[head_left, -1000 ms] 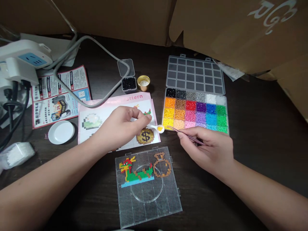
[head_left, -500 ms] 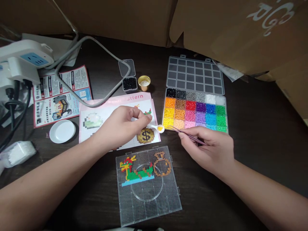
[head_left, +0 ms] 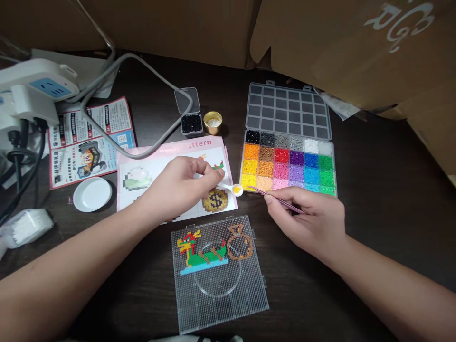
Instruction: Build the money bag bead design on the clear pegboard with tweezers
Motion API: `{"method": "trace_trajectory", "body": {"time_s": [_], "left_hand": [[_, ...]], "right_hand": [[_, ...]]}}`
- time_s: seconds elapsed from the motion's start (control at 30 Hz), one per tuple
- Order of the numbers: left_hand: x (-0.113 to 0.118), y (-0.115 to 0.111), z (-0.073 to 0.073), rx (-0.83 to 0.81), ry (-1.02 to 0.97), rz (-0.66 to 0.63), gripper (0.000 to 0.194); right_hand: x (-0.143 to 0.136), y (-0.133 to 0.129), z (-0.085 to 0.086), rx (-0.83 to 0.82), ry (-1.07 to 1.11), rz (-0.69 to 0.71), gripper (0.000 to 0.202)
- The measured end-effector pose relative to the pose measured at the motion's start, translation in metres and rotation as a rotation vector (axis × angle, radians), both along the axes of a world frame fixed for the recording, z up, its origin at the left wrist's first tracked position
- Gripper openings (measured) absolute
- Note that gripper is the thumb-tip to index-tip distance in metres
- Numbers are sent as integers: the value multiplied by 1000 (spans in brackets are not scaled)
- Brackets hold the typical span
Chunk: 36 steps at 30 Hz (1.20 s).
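Observation:
Over the pattern sheet [head_left: 171, 154], my left hand [head_left: 188, 183] pinches a small white spoon [head_left: 228, 187] with yellow beads in its bowl. My right hand [head_left: 308, 213] grips pink tweezers [head_left: 283, 202], their tips at the near left corner of the bead box [head_left: 288, 161], by the yellow compartment. Whether a bead sits between the tips is too small to tell. The box lies open, its compartments filled with beads of many colours. Nearest me is a clear pegboard [head_left: 221, 299] bearing a green, red and yellow dragon boat [head_left: 203, 254] and a brown bag-shaped outline [head_left: 239, 243].
Behind the sheet stand a small box of black beads [head_left: 191, 123] and a gold cup [head_left: 213, 123]. To the left are a white dish [head_left: 92, 194], a leaflet [head_left: 92, 147], a bag of white beads [head_left: 30, 227] and a power strip [head_left: 39, 85]. A grey cable [head_left: 149, 152] loops onto the sheet.
The tweezer tips have closed together slightly beside the yellow compartment. My left hand and the spoon stay in place.

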<state>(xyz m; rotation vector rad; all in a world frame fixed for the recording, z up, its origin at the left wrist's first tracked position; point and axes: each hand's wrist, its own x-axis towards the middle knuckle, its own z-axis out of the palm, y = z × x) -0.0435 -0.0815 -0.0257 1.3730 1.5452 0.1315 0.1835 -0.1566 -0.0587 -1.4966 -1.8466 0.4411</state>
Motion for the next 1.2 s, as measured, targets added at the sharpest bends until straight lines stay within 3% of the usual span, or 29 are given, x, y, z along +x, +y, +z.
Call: {"method": "trace_trajectory", "body": {"time_s": [0.5,0.8,1.03,1.2], "left_hand": [[3,1,1,41,-24,14,38],[7,4,16,-10,9,-6,36],[6,3,11,15,1,-5,35],[4,1,8,24,-27,-4,37]], "right_hand": [[-2,1,0,0,-14,-2,3],[-1,1,0,-12,-12,-9,5],[-4,-1,5,52,28,-42,5],[-10,-3,8,82,42,80,7]]}}
